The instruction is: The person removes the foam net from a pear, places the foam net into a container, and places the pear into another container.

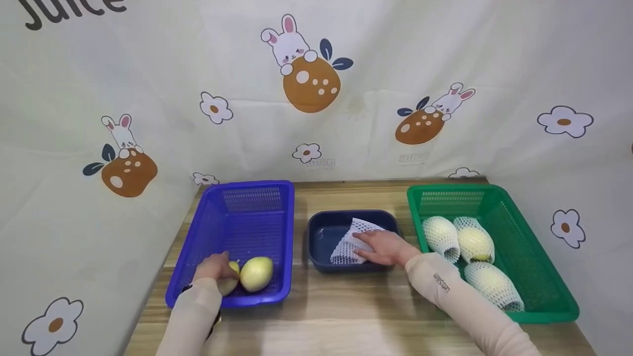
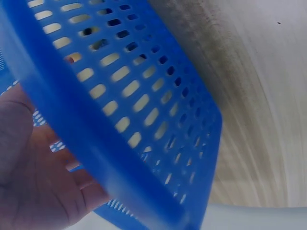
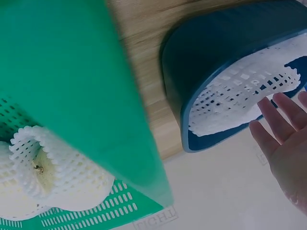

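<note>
In the head view, my left hand (image 1: 216,268) reaches into the front of the blue basket (image 1: 290,232) and holds a pale yellow pear (image 1: 228,287), partly hidden under the fingers. A second pear (image 1: 257,274) lies beside it on the right. The left wrist view shows that hand (image 2: 43,177) passing behind the basket's rim. My right hand (image 1: 383,246), fingers extended, touches a white foam net sleeve (image 1: 348,244) lying in the small navy tray (image 1: 312,242). From the right wrist, the fingers look fairly straight at the edge of the net.
On the right stands a green basket (image 1: 539,247) with three net-wrapped pears (image 1: 489,284) in its left and front part. All containers rest on a wooden table (image 1: 336,311). A printed cloth (image 1: 376,49) hangs behind and at both sides.
</note>
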Demonstrator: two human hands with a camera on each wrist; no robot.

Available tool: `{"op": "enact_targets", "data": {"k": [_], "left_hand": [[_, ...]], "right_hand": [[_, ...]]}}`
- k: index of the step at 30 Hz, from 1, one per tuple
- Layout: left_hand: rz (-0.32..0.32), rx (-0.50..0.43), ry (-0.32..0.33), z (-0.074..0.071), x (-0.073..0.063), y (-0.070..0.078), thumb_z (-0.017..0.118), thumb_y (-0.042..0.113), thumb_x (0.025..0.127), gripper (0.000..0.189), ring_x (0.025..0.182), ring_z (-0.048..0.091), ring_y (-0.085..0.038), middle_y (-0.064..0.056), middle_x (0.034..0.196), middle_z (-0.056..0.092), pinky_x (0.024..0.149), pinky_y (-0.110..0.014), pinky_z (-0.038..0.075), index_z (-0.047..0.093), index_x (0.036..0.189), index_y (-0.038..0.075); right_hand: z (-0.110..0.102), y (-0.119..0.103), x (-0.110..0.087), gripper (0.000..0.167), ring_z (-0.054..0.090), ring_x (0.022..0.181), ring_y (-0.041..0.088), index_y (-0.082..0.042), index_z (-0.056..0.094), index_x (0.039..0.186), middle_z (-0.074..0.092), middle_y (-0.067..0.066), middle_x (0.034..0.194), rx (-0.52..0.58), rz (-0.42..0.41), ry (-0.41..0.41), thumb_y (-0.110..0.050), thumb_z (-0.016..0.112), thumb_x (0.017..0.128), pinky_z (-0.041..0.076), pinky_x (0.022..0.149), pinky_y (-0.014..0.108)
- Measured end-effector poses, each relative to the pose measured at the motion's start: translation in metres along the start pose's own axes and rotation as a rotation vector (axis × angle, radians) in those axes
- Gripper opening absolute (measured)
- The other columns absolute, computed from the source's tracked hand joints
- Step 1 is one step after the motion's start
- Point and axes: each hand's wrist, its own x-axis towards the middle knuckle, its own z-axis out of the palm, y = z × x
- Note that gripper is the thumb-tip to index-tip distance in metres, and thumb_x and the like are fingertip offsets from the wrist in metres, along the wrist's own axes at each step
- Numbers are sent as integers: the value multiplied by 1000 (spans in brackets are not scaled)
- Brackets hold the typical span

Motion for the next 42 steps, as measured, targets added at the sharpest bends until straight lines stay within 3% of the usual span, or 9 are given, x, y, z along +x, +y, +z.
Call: {"op": "enact_targets", "data": {"k": [6,11,17,24,33,42], "left_hand": [[7,21,34,-8,3,11,61,26,78,69,111,33,-50,-35,124,36,86,-59,30,32,128,-12],[46,38,118,-17,5,28,57,27,83,65,112,32,-50,-35,127,31,86,-59,30,33,130,-10],[122,42,209,-28,4,55,55,30,85,60,111,35,-48,-32,129,32,84,-59,32,36,130,-5],[241,32,305,-33,-8,90,56,34,84,57,109,42,-42,-25,125,41,80,-56,37,42,128,0],[366,-11,493,-14,-28,115,59,35,82,58,108,44,-37,-20,123,45,82,-50,40,45,126,0],[460,-47,683,32,-38,117,63,33,78,60,112,40,-39,-22,123,44,89,-51,33,47,123,-3]], "right_hand": [[-11,5,-9,52,47,108,32,-5,48,126,51,15,120,24,-6,63,-42,41,90,38,88,44],[-18,12,-18,51,47,108,32,-5,48,125,51,15,120,19,3,103,-41,43,90,39,86,44],[-29,18,-28,50,45,110,33,-5,47,126,49,17,121,30,12,144,-39,43,90,37,88,45],[-44,23,-48,48,45,109,35,-4,46,127,49,19,121,33,61,203,-34,47,90,37,88,47],[-46,24,-83,47,46,109,33,-4,49,124,49,17,122,-9,145,344,-35,49,89,38,85,49],[-34,21,-113,45,45,110,31,-6,51,122,49,16,122,-29,197,450,-33,53,87,40,82,49]]}}
